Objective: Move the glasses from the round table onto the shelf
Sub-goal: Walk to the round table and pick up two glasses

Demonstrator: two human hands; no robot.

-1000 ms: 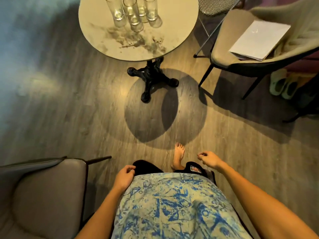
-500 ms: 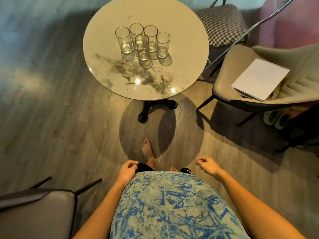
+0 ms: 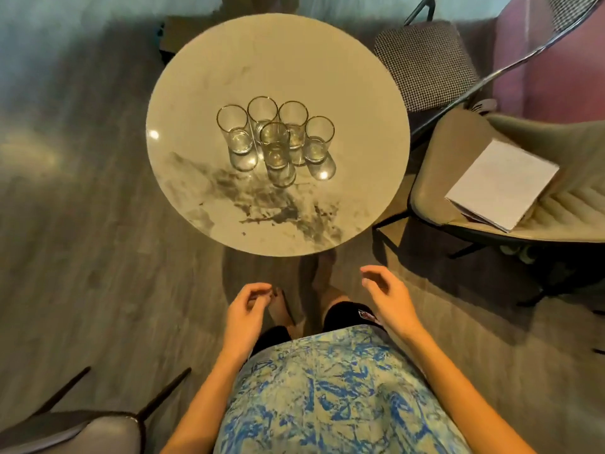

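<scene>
Several tall clear glasses (image 3: pixel 276 139) stand upright in a tight cluster near the middle of the round marble-topped table (image 3: pixel 353 103). My left hand (image 3: pixel 245 312) hovers below the table's near edge with fingers loosely curled and nothing in it. My right hand (image 3: pixel 386 293) is a little higher and to the right, fingers apart, also holding nothing. Both hands are well short of the glasses. No shelf is in view.
A beige armchair (image 3: pixel 435 178) with a white booklet (image 3: pixel 504 185) on its seat stands right of the table. A houndstooth-seated chair (image 3: pixel 425 57) is at the back right. A grey chair (image 3: pixel 98 434) sits at the bottom left. The floor is wood.
I have walked up to the table, which now fills the upper middle of the view. Both hands have lifted away from my shirt and their fingers have spread.
</scene>
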